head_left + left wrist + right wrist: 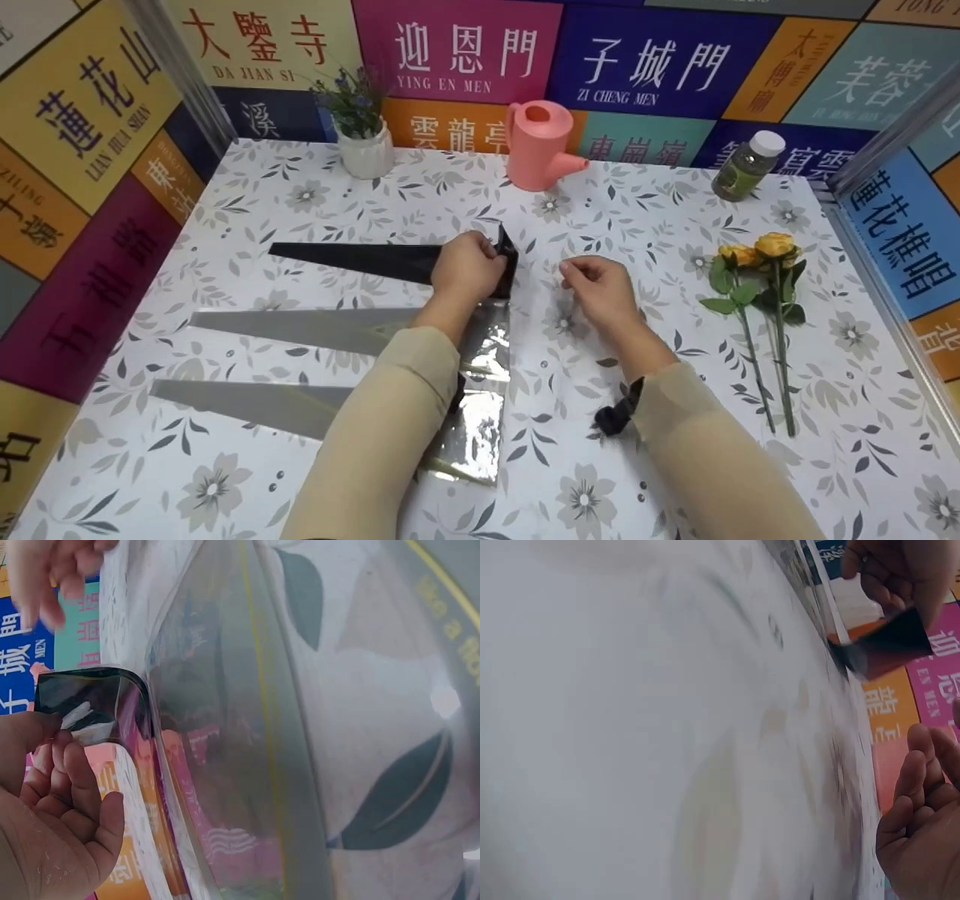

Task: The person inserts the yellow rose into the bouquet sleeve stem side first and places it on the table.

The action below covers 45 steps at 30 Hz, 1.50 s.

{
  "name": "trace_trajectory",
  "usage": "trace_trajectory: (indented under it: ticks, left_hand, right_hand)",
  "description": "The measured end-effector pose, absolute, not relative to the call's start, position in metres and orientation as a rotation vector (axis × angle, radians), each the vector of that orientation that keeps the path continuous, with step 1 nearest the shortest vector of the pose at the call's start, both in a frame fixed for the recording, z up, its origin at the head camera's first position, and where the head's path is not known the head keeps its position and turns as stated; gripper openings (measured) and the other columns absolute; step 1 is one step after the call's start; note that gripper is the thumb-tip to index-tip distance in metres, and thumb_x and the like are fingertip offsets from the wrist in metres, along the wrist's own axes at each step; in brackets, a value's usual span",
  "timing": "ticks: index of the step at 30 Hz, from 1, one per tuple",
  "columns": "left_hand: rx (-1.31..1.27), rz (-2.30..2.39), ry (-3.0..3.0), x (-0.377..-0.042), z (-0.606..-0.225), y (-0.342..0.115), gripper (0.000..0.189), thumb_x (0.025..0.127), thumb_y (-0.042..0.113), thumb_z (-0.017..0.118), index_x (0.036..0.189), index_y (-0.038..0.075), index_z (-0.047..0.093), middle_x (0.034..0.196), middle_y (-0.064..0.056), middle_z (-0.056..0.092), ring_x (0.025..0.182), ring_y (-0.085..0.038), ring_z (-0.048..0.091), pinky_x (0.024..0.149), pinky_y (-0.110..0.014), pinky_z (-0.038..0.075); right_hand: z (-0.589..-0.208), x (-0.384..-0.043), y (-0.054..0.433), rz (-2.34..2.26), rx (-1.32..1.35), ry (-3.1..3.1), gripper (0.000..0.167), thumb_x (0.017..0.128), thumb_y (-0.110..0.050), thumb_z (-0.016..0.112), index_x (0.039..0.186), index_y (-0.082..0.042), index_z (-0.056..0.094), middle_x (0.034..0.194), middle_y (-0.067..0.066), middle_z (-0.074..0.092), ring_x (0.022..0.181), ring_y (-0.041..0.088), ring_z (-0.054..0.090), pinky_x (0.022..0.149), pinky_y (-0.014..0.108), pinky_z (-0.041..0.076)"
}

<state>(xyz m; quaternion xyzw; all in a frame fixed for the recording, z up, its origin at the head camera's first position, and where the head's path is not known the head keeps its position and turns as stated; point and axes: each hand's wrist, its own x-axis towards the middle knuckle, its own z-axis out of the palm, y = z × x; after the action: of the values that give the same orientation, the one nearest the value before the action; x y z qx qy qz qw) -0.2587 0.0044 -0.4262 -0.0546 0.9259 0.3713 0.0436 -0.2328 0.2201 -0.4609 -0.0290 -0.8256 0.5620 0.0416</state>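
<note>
Black tapered bag [367, 259] lies flat across the patterned table [652, 195], its long axis running left to right, narrow tip at the left and wide end at the right. On the near side of it, two grey see-through bags [277, 326] lie in much the same direction, tips also to the left, their wide parts partly hidden by the left forearm [375, 435]. Beyond the black bag stands a white pot [366, 157] with a small plant.

At the wide end, the left hand [466, 266] is the nearer one: thumb and fingertips are pinched on the bag's edge, and a dark flap stands up off the table there (the left wrist view shows this grip best). Behind it sits a pink watering can [541, 146].

Just to the right of that wide end, apart from it, hangs the right hand [606, 289], fingers loosely bent, nothing visible between them. The raised flap lies to its left, so the wide end faces this hand while the tip points away.

Farther right, yellow roses [772, 247] lie with stems toward the person; a white-capped bottle [739, 171] stands behind them.
</note>
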Motion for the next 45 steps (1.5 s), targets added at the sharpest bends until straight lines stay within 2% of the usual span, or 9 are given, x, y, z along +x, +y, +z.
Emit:
trace_trajectory:
  ticks: [6,13,19,25,30,34,38,45]
  left_hand:
    - [-0.175,1.155,2.828,-0.259,-0.428,0.004,0.019,0.097,0.029,0.075,0.088,0.016,0.064,0.093,-0.002,0.068,0.09,-0.022,0.065,0.08,-0.041,0.053]
    - [-0.174,1.167,2.822,-0.257,-0.432,0.004,0.018,0.096,0.028,0.076,0.089,0.016,0.065,0.092,-0.001,0.069,0.09,-0.022,0.066,0.082,-0.041,0.053]
    - [-0.182,1.19,2.819,-0.257,-0.432,0.004,0.017,0.096,0.028,0.076,0.09,0.015,0.066,0.093,-0.002,0.07,0.09,-0.023,0.066,0.082,-0.042,0.053]
    - [-0.206,1.184,2.816,-0.256,-0.433,0.002,0.017,0.096,0.028,0.075,0.092,0.015,0.065,0.095,-0.003,0.071,0.092,-0.023,0.067,0.082,-0.042,0.053]
    - [-0.217,1.174,2.822,-0.256,-0.433,0.001,0.017,0.097,0.029,0.074,0.092,0.015,0.065,0.095,-0.003,0.071,0.09,-0.024,0.067,0.081,-0.043,0.053]
    - [-0.211,1.169,2.819,-0.256,-0.432,0.002,0.017,0.096,0.028,0.074,0.092,0.015,0.065,0.095,-0.004,0.071,0.09,-0.024,0.067,0.081,-0.042,0.053]
    - [-0.217,1.168,2.808,-0.255,-0.432,0.002,0.017,0.097,0.028,0.074,0.092,0.015,0.065,0.096,-0.004,0.071,0.091,-0.024,0.067,0.082,-0.042,0.053]
    - [-0.21,1.174,2.821,-0.255,-0.431,0.0,0.016,0.096,0.027,0.074,0.092,0.015,0.065,0.096,-0.004,0.071,0.091,-0.024,0.067,0.081,-0.042,0.053]
  right_hand:
    - [-0.443,-0.219,0.292,1.466,-0.242,-2.6,0.027,0.102,-0.019,0.071,0.116,0.004,0.074,0.09,0.004,0.07,0.076,0.012,0.06,0.063,0.019,0.048]
    - [-0.414,-0.196,0.373,1.028,-0.539,-2.684,0.038,0.104,-0.029,0.065,0.132,-0.005,0.071,0.108,0.005,0.067,0.087,0.01,0.057,0.07,0.02,0.048]
    - [-0.4,-0.17,0.419,0.866,-0.775,-2.708,0.046,0.105,-0.034,0.061,0.141,-0.006,0.067,0.11,-0.002,0.062,0.079,0.008,0.053,0.063,0.023,0.044]
    - [-0.406,-0.154,0.442,0.894,-0.827,-2.795,0.055,0.102,-0.032,0.061,0.148,-0.002,0.058,0.118,0.005,0.061,0.09,0.014,0.054,0.063,0.022,0.047]
    - [-0.418,-0.148,0.452,0.921,-0.766,-2.899,0.058,0.101,-0.03,0.061,0.145,0.006,0.056,0.128,0.024,0.063,0.09,0.016,0.058,0.063,0.019,0.047]
    - [-0.426,-0.145,0.458,0.956,-0.752,-2.941,0.059,0.103,-0.033,0.06,0.142,0.011,0.056,0.134,0.035,0.059,0.1,0.033,0.063,0.06,0.02,0.048]
    - [-0.431,-0.144,0.462,0.979,-0.739,-2.965,0.056,0.104,-0.029,0.059,0.139,0.014,0.057,0.135,0.038,0.057,0.115,0.048,0.058,0.062,0.022,0.048]
    - [-0.433,-0.143,0.464,1.016,-0.762,-2.98,0.052,0.104,-0.024,0.058,0.14,0.014,0.057,0.136,0.038,0.056,0.123,0.051,0.054,0.065,0.019,0.047]
